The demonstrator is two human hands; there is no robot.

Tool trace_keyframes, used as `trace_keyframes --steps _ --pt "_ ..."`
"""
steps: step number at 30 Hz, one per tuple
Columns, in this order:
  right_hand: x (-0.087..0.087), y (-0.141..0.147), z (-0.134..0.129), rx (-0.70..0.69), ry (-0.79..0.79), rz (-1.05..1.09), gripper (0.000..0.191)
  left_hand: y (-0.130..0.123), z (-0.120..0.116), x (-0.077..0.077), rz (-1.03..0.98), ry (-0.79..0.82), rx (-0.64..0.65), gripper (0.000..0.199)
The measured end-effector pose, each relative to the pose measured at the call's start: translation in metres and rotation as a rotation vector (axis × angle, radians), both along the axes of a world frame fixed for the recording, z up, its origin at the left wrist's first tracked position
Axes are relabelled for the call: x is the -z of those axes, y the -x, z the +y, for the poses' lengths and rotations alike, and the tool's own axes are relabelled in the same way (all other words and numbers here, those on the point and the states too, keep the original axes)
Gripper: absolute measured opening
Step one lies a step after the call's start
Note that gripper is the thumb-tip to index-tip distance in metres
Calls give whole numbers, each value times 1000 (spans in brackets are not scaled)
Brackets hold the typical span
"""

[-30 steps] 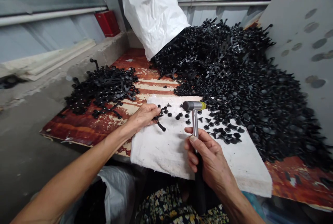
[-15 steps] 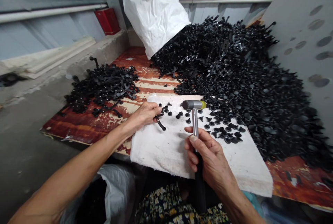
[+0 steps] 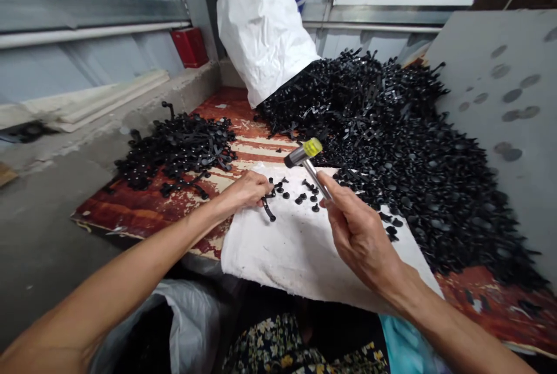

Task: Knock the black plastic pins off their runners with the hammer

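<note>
My right hand (image 3: 354,229) is wrapped round the handle of a small mallet (image 3: 303,153), which has a metal head with one yellow face and one black face. The head is raised and tilted above the white cloth (image 3: 270,246). At the cloth's left side, my left hand (image 3: 251,190) pinches a black strip-like part (image 3: 269,210) with round knobs; the fingers partly hide it. Several loose black round-headed pieces (image 3: 300,198) lie on the cloth between the hands, and more sit by my right wrist.
A large heap of black pieces (image 3: 404,124) covers the right and back of the worn red board (image 3: 174,211), spilling from a white sack (image 3: 270,32). On the left lies a smaller pile of black strips (image 3: 174,148). An open bag (image 3: 191,316) stands below the front edge.
My right hand has lifted the mallet and turned its head toward the left hand, with the yellow face now tipped up. The left hand keeps its pinch on the strip. The view has shifted slightly.
</note>
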State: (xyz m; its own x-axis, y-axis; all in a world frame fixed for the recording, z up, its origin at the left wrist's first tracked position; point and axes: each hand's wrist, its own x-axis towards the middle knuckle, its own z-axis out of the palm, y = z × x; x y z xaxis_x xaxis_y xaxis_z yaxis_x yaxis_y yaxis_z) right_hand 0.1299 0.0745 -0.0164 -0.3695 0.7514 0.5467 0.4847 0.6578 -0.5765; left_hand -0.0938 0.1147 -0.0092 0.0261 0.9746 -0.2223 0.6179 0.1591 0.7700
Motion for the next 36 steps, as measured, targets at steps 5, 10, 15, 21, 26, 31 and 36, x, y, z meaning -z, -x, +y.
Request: trace_keyframes --steps 5,10,15,21,26,31,36 --pt "3 4 7 66 -9 -471 66 0 -2 1 -78 12 -25 23" --pt "-1 6 5 115 -115 -360 63 2 -1 5 -155 -9 -9 27" --pt "2 5 7 76 -51 -574 64 4 0 9 -153 -1 -30 26" --pt "6 8 8 146 -25 -478 61 6 1 11 -111 -8 -7 27" --pt "-3 9 12 73 194 -213 48 9 -4 -1 -51 -49 63 29" --pt "-7 19 11 -28 705 292 22 -8 -32 -16 -95 -97 432 25" --pt "-6 27 2 -67 896 388 25 -17 -58 -12 -65 -166 301 21"
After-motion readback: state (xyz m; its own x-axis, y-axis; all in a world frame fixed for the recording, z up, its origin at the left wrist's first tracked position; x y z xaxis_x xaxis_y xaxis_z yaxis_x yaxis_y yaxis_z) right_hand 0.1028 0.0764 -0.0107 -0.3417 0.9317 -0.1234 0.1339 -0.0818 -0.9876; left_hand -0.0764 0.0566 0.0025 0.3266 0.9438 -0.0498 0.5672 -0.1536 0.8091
